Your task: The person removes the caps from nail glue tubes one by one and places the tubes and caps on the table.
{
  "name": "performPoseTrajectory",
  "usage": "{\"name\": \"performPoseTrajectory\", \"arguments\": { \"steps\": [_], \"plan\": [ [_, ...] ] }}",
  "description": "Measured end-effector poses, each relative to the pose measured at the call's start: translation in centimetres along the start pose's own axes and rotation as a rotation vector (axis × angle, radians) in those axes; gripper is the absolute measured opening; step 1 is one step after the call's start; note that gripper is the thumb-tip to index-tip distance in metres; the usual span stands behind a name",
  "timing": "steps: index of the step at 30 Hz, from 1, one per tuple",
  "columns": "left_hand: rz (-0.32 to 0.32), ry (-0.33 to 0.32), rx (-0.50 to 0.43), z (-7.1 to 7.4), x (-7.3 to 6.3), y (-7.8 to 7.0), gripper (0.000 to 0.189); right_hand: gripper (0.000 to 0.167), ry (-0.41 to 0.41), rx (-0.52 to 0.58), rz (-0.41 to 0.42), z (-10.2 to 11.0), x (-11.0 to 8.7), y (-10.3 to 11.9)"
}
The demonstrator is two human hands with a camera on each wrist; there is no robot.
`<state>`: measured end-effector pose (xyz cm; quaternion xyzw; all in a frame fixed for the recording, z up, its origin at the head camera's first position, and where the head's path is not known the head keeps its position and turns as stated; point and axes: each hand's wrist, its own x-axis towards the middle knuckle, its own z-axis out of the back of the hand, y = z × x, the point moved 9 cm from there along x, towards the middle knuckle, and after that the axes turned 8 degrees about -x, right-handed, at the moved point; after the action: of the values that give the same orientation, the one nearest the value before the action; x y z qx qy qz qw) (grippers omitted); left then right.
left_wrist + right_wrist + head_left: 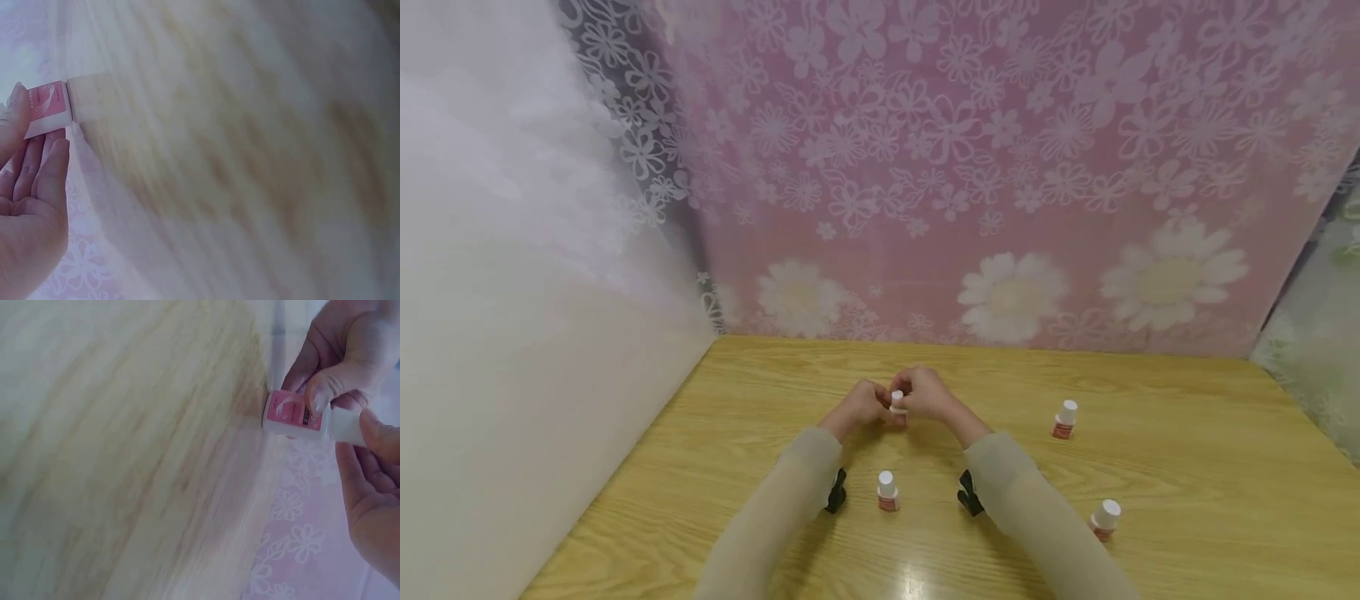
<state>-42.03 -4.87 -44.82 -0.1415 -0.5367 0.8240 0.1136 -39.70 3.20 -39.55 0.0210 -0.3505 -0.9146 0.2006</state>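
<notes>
A small white bottle with a pink-red label (899, 419) stands upright on the wooden table between both hands. My left hand (865, 403) pinches its body, the thumb lying across the label in the right wrist view. On the white cap (344, 425), the thumb and fingers of my right hand (928, 395) close from the other side. The left wrist view catches the lower part of the same bottle (50, 103) beside the left hand (34, 206); the cap is out of frame there.
A similar bottle (887, 492) stands between the forearms. Two more, a far bottle (1064, 420) and a near bottle (1105, 521), stand to the right. A pink flowered curtain (925, 208) borders the table's (760, 392) back edge; a white wall (550, 292) rises on the left.
</notes>
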Motion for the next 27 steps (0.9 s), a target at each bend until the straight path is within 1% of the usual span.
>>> {"name": "performPoseTrajectory", "arguments": {
  "steps": [2,5,12,19,23,27],
  "plan": [
    [-0.006,-0.005,0.003,0.2,-0.1,-0.1,0.015,0.008,-0.012,-0.003,0.021,-0.1,0.1,0.2],
    [-0.017,0.010,0.019,0.3,-0.3,-0.3,0.015,0.009,-0.039,-0.010,0.019,0.0,0.0,0.3],
    [-0.038,0.026,0.076,0.0,-0.5,-0.7,0.014,0.016,-0.098,-0.027,-0.055,0.3,-0.4,-0.4],
    [-0.051,0.035,0.123,-0.3,-0.4,-0.9,0.017,0.017,-0.098,-0.025,-0.101,0.4,-0.6,-0.8],
    [-0.050,0.040,0.125,-0.3,-0.5,-0.9,0.016,0.017,-0.090,-0.022,-0.116,0.4,-0.6,-0.9],
    [-0.037,0.042,0.113,-0.2,-0.5,-0.8,0.014,0.016,-0.088,-0.025,-0.108,0.4,-0.5,-0.7]
  ]
}}
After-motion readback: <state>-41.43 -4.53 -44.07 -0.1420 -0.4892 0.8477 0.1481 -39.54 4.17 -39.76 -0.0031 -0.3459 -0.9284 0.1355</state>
